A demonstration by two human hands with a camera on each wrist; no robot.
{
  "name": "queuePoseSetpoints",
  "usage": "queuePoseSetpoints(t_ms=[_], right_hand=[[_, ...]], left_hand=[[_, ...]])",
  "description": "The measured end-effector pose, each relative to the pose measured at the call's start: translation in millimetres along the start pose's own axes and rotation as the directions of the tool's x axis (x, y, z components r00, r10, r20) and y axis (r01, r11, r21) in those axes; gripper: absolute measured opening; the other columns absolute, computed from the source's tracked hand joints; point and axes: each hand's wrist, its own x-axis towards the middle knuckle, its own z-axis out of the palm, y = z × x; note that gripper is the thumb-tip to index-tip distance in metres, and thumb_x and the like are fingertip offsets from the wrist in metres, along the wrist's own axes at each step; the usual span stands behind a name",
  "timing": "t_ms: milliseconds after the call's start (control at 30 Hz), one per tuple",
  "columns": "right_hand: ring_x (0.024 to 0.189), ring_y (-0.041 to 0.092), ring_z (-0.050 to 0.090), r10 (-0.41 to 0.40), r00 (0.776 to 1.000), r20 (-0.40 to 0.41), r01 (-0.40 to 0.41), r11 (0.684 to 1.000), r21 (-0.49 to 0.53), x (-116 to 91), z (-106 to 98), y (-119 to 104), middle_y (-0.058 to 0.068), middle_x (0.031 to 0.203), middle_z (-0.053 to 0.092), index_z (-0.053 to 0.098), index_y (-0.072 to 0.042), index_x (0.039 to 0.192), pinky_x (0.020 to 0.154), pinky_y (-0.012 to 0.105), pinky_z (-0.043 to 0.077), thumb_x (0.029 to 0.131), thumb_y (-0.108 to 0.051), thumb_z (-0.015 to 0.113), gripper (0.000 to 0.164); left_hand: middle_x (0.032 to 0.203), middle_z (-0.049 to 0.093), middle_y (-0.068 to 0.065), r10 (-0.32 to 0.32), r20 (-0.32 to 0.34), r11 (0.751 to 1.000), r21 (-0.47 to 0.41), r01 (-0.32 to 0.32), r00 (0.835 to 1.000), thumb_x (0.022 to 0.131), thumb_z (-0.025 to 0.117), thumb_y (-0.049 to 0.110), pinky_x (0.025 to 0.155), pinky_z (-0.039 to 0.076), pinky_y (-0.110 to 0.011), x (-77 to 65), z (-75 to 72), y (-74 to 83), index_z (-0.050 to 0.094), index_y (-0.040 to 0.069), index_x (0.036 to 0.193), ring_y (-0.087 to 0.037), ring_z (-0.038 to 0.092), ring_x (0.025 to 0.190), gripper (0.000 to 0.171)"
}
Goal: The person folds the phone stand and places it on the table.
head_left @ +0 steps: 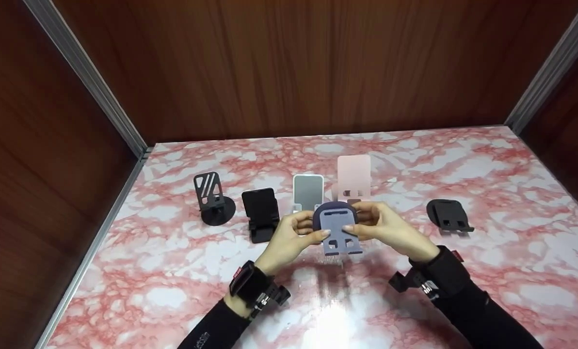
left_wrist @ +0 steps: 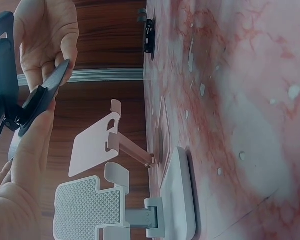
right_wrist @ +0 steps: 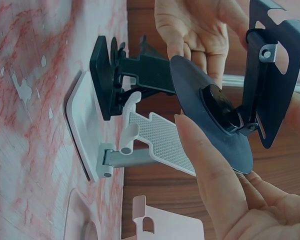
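Purple stand (head_left: 336,227) is up off the table (head_left: 163,295), held in 2 hands, roughly mid-table and in front of the white and pink units. Left hand (head_left: 296,232): fingers bent in behind the round base, thumb on the plate's left edge, so it's gripping. Right hand (head_left: 388,229): same grip from the other side, thumb on the plate face, fingers at the base rim. Wrist views show the plate hinged off the base at an angle, with a gap between. Stand's hooks point down toward the table in the head view.

5 more stands on the table. From left: slotted stand (head_left: 215,201), plate raised on a round base; black stand (head_left: 261,211), just beside the left hand; white stand (head_left: 308,189), partly hidden by the hands; pink stand (head_left: 354,174), farther back, plate raised; folded stand (head_left: 449,214), black, well apart on the right, plate low over its round base.

Tabletop is red-white marbled. Wood-grain wall (head_left: 313,68) behind. Black strap on each wrist.
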Motion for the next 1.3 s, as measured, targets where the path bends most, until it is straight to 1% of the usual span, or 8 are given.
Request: queuePoseSetpoints(t_ms=[233,367,467,667,733,967,1133,1300], right_hand=[[0.089,0.017,0.067,-0.001,1.000,0.004,0.001,1.000,0.000,0,0,0,0.015,0.107,0.067,0.049,0.001,0.126,0.077,0.033,0.057,0.081,-0.022,0.070,0.055],[0.088,0.017,0.067,-0.004,1.000,0.005,0.004,1.000,-0.003,0,1,0,0.015,0.108,0.066,0.049,0.001,0.127,0.077,0.033,0.057,0.081,-0.022,0.070,0.055],[0.088,0.017,0.067,-0.010,1.000,0.010,0.010,1.000,0.000,0,1,0,0.016,0.108,0.066,0.048,0.002,0.127,0.077,0.034,0.057,0.082,-0.021,0.070,0.055],[0.090,0.018,0.067,-0.019,1.000,0.022,0.018,1.000,0.019,0,1,1,0.017,0.108,0.066,0.048,0.003,0.127,0.079,0.035,0.057,0.082,-0.019,0.070,0.054],[0.090,0.018,0.067,-0.021,0.999,0.027,0.020,0.999,0.027,0,1,1,0.017,0.108,0.066,0.048,0.003,0.127,0.080,0.035,0.057,0.082,-0.018,0.069,0.054],[0.091,0.019,0.067,-0.020,0.999,0.032,0.018,0.999,0.048,2,2,4,0.017,0.107,0.066,0.046,0.004,0.127,0.079,0.036,0.057,0.082,-0.017,0.069,0.055],[0.089,0.020,0.068,-0.042,0.998,0.043,0.040,0.998,0.048,3,3,5,0.017,0.105,0.066,0.046,0.007,0.125,0.078,0.037,0.057,0.081,-0.015,0.070,0.055],[0.088,0.020,0.068,-0.039,0.999,0.038,0.037,0.999,0.039,3,3,6,0.018,0.104,0.067,0.045,0.007,0.125,0.076,0.038,0.057,0.081,-0.016,0.070,0.056]], left_hand=[[0.100,0.068,-0.017,-0.016,0.002,1.000,-0.005,0.016,1.000,0.082,0.069,0.009,0.080,0.057,-0.036,-1.4,0.7,4.7,0.059,-0.003,0.112,-0.014,0.068,0.084,0.034],[0.099,0.068,-0.018,-0.022,0.004,1.000,-0.002,0.022,1.000,0.082,0.068,0.007,0.078,0.057,-0.032,-6.5,3.1,16.8,0.059,-0.005,0.112,-0.014,0.068,0.084,0.034],[0.100,0.068,-0.019,-0.024,0.003,1.000,0.001,0.024,1.000,0.082,0.068,0.008,0.080,0.057,-0.035,-9.9,4.8,24.6,0.058,-0.005,0.112,-0.014,0.068,0.084,0.035],[0.101,0.068,-0.019,-0.027,0.001,1.000,0.012,0.027,1.000,0.081,0.068,0.009,0.086,0.053,-0.048,-10.5,4.9,25.0,0.059,-0.003,0.114,-0.014,0.068,0.084,0.036],[0.101,0.068,-0.019,-0.024,0.005,1.000,0.014,0.024,1.000,0.082,0.068,0.008,0.086,0.053,-0.047,-10.6,4.7,24.4,0.059,-0.003,0.114,-0.013,0.067,0.083,0.036],[0.100,0.068,-0.020,-0.019,0.012,1.000,0.017,0.019,1.000,0.082,0.068,0.006,0.078,0.057,-0.029,-10.4,4.5,23.5,0.059,-0.004,0.113,-0.011,0.067,0.081,0.035],[0.102,0.068,-0.021,-0.014,0.014,1.000,0.027,0.013,1.000,0.081,0.068,0.005,0.078,0.057,-0.028,-10.5,4.6,23.6,0.059,-0.004,0.114,-0.011,0.067,0.082,0.035],[0.102,0.068,-0.021,-0.009,0.012,0.999,0.043,0.008,1.000,0.081,0.068,0.005,0.077,0.057,-0.028,-11.3,5.4,24.6,0.059,-0.004,0.113,-0.012,0.067,0.081,0.035]])
